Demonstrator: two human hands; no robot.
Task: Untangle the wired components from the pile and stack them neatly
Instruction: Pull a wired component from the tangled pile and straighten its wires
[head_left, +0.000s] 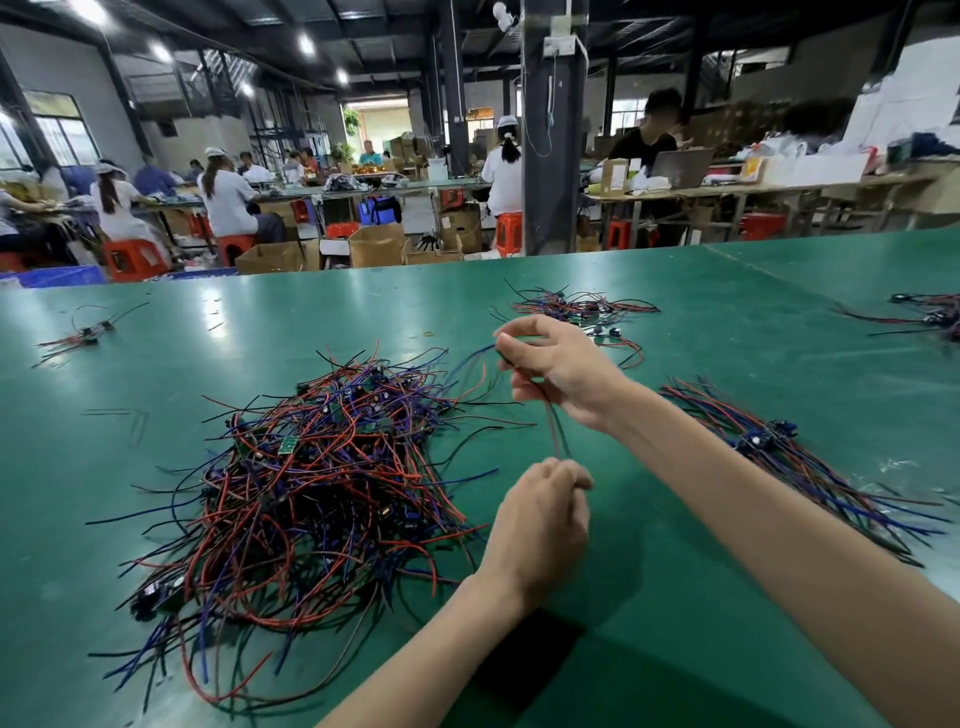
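Fingers of my right hand pinch one wired component; left hand grips its wire tails, just right of the pile. Looks free, so next: lay it on the stack farther right, on the bench.

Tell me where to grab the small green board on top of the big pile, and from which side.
Pinch the green board itself by its edges, coming straight down from above. It lies face up atop the pile, while its wires vanish under crossing red and blue ones, so tugging a wire end would likely drag the tangle.
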